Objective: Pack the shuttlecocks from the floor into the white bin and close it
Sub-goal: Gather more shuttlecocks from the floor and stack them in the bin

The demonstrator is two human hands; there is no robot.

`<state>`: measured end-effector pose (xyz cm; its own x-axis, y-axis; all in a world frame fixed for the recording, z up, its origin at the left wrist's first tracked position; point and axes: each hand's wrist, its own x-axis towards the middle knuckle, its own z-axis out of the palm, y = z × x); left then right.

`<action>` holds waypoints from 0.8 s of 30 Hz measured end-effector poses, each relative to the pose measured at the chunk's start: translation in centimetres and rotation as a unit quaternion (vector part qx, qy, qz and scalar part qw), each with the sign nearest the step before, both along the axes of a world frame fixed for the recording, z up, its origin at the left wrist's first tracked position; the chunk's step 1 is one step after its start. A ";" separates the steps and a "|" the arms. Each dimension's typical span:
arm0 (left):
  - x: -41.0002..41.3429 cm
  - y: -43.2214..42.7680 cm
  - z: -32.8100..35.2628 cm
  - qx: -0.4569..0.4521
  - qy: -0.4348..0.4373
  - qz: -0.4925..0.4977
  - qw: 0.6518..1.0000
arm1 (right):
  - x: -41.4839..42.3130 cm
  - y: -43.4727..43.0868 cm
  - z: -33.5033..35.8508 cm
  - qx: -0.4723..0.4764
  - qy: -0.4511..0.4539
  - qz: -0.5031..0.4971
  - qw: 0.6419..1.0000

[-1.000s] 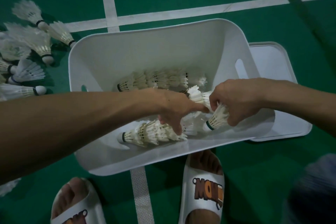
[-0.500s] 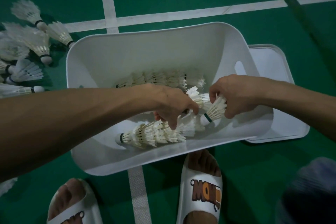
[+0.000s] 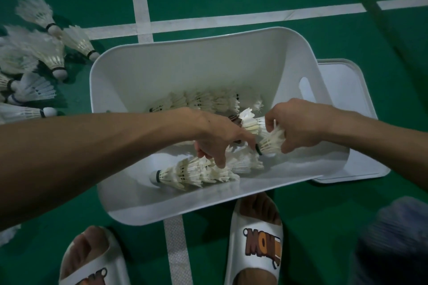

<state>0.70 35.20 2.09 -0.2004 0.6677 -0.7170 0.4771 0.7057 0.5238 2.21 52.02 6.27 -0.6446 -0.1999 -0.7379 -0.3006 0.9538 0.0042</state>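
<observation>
The white bin [image 3: 162,71] stands open on the green floor, tilted toward me. Inside lie two nested rows of feather shuttlecocks: one row along the far wall [image 3: 196,100], another near the front [image 3: 196,172]. My right hand [image 3: 298,122] grips a shuttlecock [image 3: 269,140] by its feathers, cork pointing left and down, over the bin's right side. My left hand [image 3: 217,136] reaches in beside it, fingers curled on the shuttlecocks of the front row. The bin's white lid [image 3: 347,104] lies flat on the floor behind the bin's right end.
Several loose shuttlecocks [image 3: 48,53] lie on the floor left of the bin. White court lines [image 3: 141,2] cross behind it. My two feet in white slippers [image 3: 257,245] stand just in front of the bin. A dark rod [image 3: 379,21] lies at the upper right.
My right hand has lifted its shuttlecock slightly up and to the right. My left hand stays on the front row, shifting little.
</observation>
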 end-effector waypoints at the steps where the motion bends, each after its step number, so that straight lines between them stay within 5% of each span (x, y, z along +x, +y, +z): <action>1: 0.1 -0.1 0.2 0.002 0.003 -0.007 1.000 | 0.4 -0.1 -0.4 0.001 -0.006 0.006 1.000; 13: 3.3 -3.5 -0.4 0.065 0.180 -0.052 0.980 | 1.6 -0.3 -2.3 -0.022 -0.018 -0.030 0.999; 24: 3.4 -5.9 -2.4 -0.012 0.149 -0.056 0.987 | 0.3 -1.3 -3.6 0.012 -0.068 -0.004 0.998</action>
<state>4.07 29.35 -0.33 -0.3305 0.6812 -0.6533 0.6836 0.6500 0.3320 2.55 50.73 2.65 -0.5396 -0.1763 -0.8233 -0.2914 0.9565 -0.0138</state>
